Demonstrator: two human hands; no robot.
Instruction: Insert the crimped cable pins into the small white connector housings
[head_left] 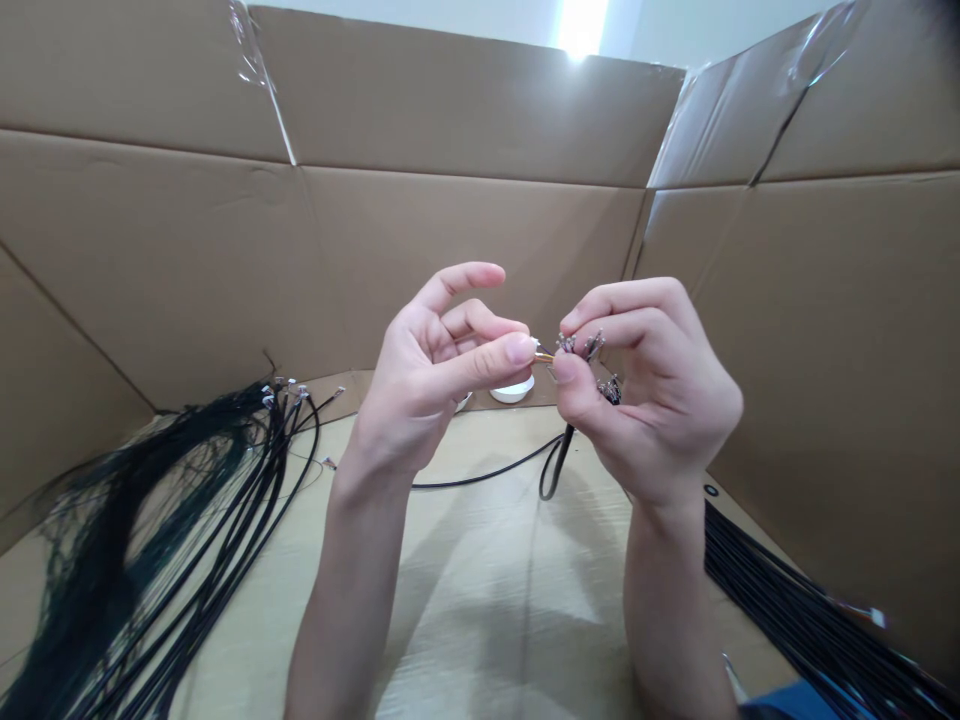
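My left hand (439, 375) pinches a small white connector (535, 343) between thumb and index finger, mostly hidden by the fingertips. Its other fingers are partly raised. A few thin wires (545, 357), one of them orange-brown, bridge the narrow gap to my right hand (652, 395). That hand is closed on thin wires, and a cluster of small metal crimp terminals (596, 345) pokes out between its fingers. From below it a black cable (553, 475) hangs in a loop and runs left along the table behind my left forearm.
Black cables with white connectors (281, 440) and a mass of fine dark wires (112, 540) lie at left. More black cables (795, 600) lie at right. A white dish (513, 391) stands at the back. Cardboard walls (465, 110) enclose the table (480, 600).
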